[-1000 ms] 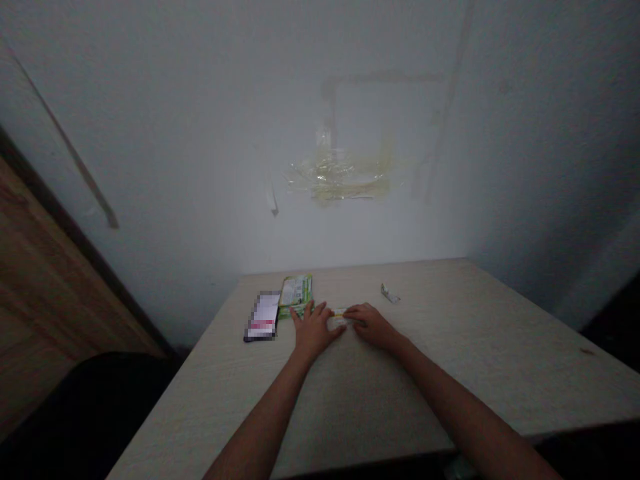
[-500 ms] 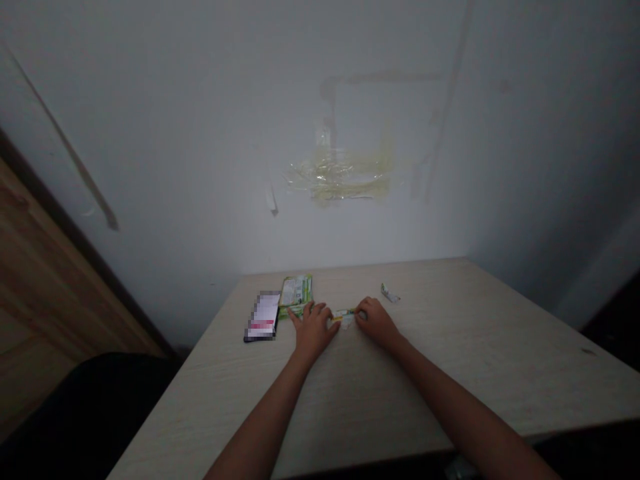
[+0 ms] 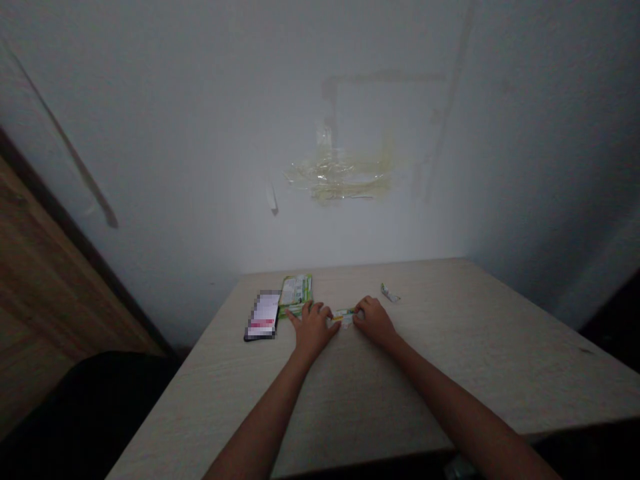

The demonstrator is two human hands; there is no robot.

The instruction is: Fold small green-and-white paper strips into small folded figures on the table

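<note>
A small folded strip of green, white and yellow wrapper [image 3: 344,315] lies on the table between my hands. My left hand [image 3: 314,329] rests on the tabletop with its outer fingers spread, while its thumb and index finger hold the strip's left end. Beyond those fingers lie flat green-and-white packets [image 3: 297,291], partly covered by the hand. My right hand [image 3: 375,320] is curled, pinching the right end of the strip between thumb and fingers; that end is partly hidden.
A phone [image 3: 263,319] with a lit, blurred screen lies left of the packets. Behind my right hand sits a crumpled wrapper scrap [image 3: 389,293]. The pale wooden table [image 3: 350,400] meets a wall [image 3: 210,167] bearing tape remnants. A dark object [image 3: 95,400] stands at the left.
Both hands stay almost where they were. The fingers of my right hand have shifted very slightly left along the wrapper strip.
</note>
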